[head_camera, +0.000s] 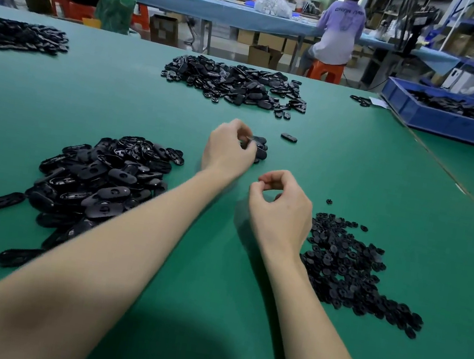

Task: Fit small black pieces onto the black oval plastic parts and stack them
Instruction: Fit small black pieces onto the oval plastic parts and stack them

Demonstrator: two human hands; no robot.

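Note:
My left hand [228, 150] curls its fingers round a small stack of black oval parts [260, 150] on the green table [353, 182]. My right hand [282, 208] hovers just below it with thumb and fingers curled toward each other; whether a small piece sits between them cannot be told. A heap of black oval parts [98, 185] lies to the left of my left forearm. A heap of small black pieces [352, 266] lies to the right of my right wrist. One single oval part [289, 138] rests alone beyond the stack.
A larger pile of oval parts [235, 84] lies at the table's far middle and another pile [19, 36] at far left. A blue bin [456, 121] with black parts stands at the far right. People sit at a long bench behind.

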